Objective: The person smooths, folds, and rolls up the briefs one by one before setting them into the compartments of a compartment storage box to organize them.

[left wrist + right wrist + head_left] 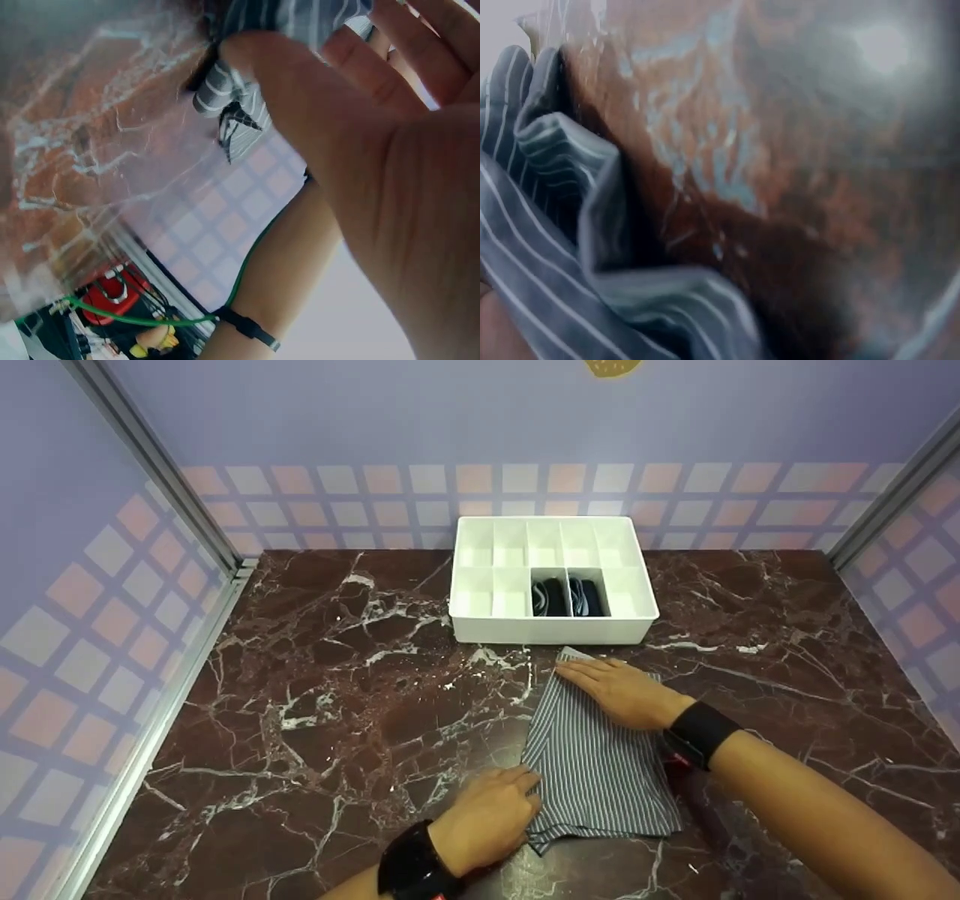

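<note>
A grey-and-white striped cloth [592, 780] lies spread on the dark marbled table, with a pale strip at its far corner. My left hand [491, 814] is at its near left edge and pinches the fabric. In the left wrist view, the striped cloth [244, 112] bunches and hangs beside the thumb. My right hand [619, 690] rests on the far part with its fingers fairly straight, the tips at the far left corner. The right wrist view has the striped cloth [547, 247] in raised, wavy folds at its edge, with little of the hand showing.
A white divided box [551, 631] stands beyond the cloth, near the back wall. Two of its front compartments hold dark rolled fabric pieces, one dark roll [553, 596] beside another dark roll [589, 596]. Tiled-pattern walls [427, 480] enclose the back and sides.
</note>
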A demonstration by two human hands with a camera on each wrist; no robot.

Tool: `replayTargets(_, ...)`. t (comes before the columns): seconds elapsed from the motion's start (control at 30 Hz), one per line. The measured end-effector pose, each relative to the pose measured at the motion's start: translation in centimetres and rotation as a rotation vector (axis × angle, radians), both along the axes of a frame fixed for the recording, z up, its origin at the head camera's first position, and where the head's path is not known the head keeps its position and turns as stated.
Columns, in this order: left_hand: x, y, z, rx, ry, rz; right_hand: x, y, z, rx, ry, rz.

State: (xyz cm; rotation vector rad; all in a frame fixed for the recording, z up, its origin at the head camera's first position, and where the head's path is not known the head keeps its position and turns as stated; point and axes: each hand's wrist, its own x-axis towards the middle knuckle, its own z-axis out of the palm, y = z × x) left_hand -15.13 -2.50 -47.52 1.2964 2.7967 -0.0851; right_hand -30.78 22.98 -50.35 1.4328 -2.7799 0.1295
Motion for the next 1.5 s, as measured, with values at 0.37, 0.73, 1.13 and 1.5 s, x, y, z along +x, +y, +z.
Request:
replayTargets(0.37,-1.9,-1.9,0.1,0.013,0.116,0.074,0.9,2.6,0.3,-0.024,-0.032,-0.048)
replayTargets(0.73,-4.4,-3.2,0.7,-0.047,0.177,0.249,3.5,4.0,-0.6,-0.01,0.022,-0.039)
replayTargets(1.13,-6.5,-3.3,0.8,-0.214,0.026,0.478,6.9,2.6,0.6,0.06,-0.015,-0.171)
replayTargets(1.5,-9.6,-3.5,1.0,-0.305,-0.136,0.489,9.8,0.1,0.1,0.121,0.108,-0.354)
